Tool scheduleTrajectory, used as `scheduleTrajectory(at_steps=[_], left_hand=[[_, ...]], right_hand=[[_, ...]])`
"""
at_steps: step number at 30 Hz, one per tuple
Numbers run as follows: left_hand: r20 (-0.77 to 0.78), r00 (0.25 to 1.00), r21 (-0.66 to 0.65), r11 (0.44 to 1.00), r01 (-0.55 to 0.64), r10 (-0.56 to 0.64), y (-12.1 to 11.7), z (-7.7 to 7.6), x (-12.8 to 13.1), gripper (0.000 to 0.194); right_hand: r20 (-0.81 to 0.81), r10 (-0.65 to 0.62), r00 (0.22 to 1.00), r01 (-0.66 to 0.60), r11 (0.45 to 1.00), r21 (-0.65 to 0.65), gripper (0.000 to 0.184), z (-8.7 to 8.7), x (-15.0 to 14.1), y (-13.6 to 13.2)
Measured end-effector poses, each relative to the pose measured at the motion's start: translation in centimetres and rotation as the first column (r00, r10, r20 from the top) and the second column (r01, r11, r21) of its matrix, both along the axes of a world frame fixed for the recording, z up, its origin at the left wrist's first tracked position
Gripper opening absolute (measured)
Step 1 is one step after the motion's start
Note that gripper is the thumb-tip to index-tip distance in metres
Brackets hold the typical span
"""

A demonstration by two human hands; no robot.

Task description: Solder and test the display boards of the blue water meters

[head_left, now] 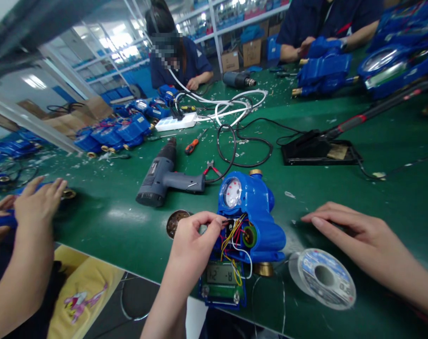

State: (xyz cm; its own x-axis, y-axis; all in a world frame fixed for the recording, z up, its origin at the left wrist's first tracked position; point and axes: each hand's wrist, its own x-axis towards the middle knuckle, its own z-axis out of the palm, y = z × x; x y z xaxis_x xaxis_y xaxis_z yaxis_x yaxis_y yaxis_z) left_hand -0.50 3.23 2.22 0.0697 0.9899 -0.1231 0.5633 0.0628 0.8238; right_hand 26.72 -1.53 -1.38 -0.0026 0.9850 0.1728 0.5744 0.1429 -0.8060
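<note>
My left hand is closed in a pinch at the open housing of a blue water meter. A small dark piece shows at its fingertips, too small to name. Yellow, red and white wires spill from the housing beside the fingers. They run down to a circuit board with a display at the table's front edge. Right of the meter, my right hand hovers with fingers stretched out, holding nothing. Just below that hand lies a spool of solder wire.
A heat gun, red-handled cutters and an orange screwdriver lie beyond the meter. A soldering iron rests on its stand at right. A co-worker's hands are at the left; others sit opposite. A white power strip trails cables.
</note>
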Motion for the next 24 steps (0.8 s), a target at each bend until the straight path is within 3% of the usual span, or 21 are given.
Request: scheduleTrajectory(at_steps=[3,6,11,15,20,24], left_hand=[[-0.004,1.000,0.039,0.999,0.031,-0.031,0.1,0.3,0.2,0.016],[-0.108,0.991,0.184,0.978,0.101,-0.082,0.0,0.6,0.6,0.011],[-0.435,0.893,0.410,0.858,0.309,-0.113,-0.6,0.6,0.7,0.013],[-0.603,0.789,0.435,0.781,0.447,-0.116,-0.6,0.7,0.7,0.012],[-0.687,0.714,0.346,0.804,0.484,-0.135,-0.4,0.9,1.3,0.018],[-0.652,0.751,0.334,0.848,0.412,-0.108,-0.6,0.7,1.7,0.018]], right_hand=[[0.006,0.012,1.000,-0.012,1.000,0.010,0.035,-0.1,0.1,0.0],[0.006,0.025,1.000,-0.025,1.000,-0.002,0.031,-0.3,0.2,0.0],[0.006,0.034,0.999,-0.034,0.999,-0.030,0.031,-0.5,0.4,0.0],[0.003,0.037,0.999,-0.037,0.999,-0.003,0.032,-0.3,0.3,0.1],[0.004,0.044,0.999,-0.044,0.999,-0.013,0.031,-0.2,0.2,0.2],[-0.005,0.044,0.999,-0.045,0.999,-0.025,0.031,-0.4,0.3,0.3]])
